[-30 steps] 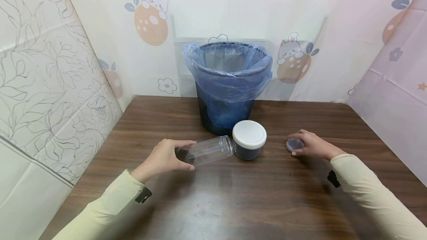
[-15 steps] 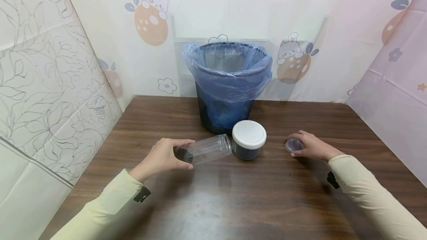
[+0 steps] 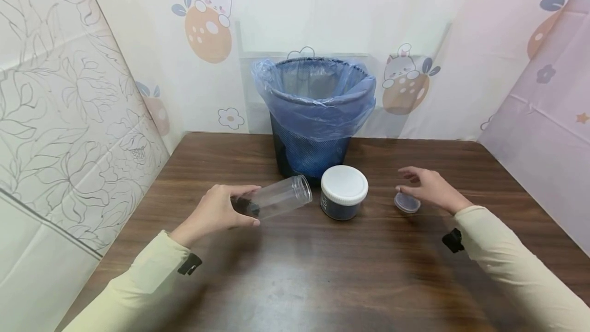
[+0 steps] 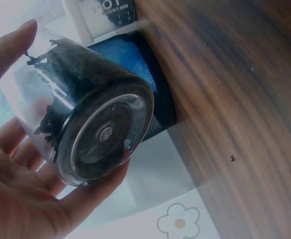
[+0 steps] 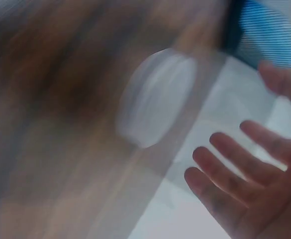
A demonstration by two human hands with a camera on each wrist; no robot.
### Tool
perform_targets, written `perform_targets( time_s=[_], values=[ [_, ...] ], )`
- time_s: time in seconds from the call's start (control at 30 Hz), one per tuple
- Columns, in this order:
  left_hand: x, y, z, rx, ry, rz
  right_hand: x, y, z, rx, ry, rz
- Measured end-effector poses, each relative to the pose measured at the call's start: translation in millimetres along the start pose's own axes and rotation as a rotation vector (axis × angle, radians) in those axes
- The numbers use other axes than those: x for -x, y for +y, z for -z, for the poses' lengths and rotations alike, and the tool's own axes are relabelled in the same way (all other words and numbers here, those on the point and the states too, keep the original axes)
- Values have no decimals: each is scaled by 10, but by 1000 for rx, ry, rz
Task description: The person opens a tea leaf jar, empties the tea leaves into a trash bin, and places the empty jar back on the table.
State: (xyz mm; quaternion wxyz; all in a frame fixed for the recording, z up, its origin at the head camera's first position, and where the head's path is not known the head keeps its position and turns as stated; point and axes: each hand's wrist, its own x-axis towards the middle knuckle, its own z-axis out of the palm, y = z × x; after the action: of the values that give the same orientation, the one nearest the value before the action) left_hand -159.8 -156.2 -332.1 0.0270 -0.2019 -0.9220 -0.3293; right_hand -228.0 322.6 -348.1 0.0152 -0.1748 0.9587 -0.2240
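Observation:
My left hand [image 3: 216,212] grips a clear plastic jar [image 3: 281,198] round its base end. The jar is tilted, its open mouth pointing right and up. Dark shredded flakes [image 4: 70,74] lie in the bottom of it, seen through the wall in the left wrist view. Over at the right, a clear round lid [image 3: 407,203] lies on the table. My right hand [image 3: 428,188] is just above that lid with fingers spread and nothing between them. A squat tub [image 3: 342,208] with a white screw lid stands between the two hands.
Behind the tub stands a black mesh bin [image 3: 309,152] lined with a blue plastic bag [image 3: 322,117]. The brown wooden table [image 3: 350,281] is bounded by printed sheets [image 3: 138,40] at the back and sides. A small dark crumb [image 4: 232,158] lies on the table.
My left hand has drawn the jar leftward, away from the tub, and its mouth has risen. My right hand has let go of the clear lid and lifted off it.

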Motion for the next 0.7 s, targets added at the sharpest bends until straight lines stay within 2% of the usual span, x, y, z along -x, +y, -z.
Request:
perform_targets(
  time_s=[0.23,0.5,0.7],
  values=[
    [-64,27,112,-40,15,-4,-125,-337,228,-125,120,-55],
    [-141,81,312,-9,55,-5,-297,-717,464,-239,234,-101],
    [-194,89,429,29,73,28,-424,-929,547,-551,310,-122]
  ],
)
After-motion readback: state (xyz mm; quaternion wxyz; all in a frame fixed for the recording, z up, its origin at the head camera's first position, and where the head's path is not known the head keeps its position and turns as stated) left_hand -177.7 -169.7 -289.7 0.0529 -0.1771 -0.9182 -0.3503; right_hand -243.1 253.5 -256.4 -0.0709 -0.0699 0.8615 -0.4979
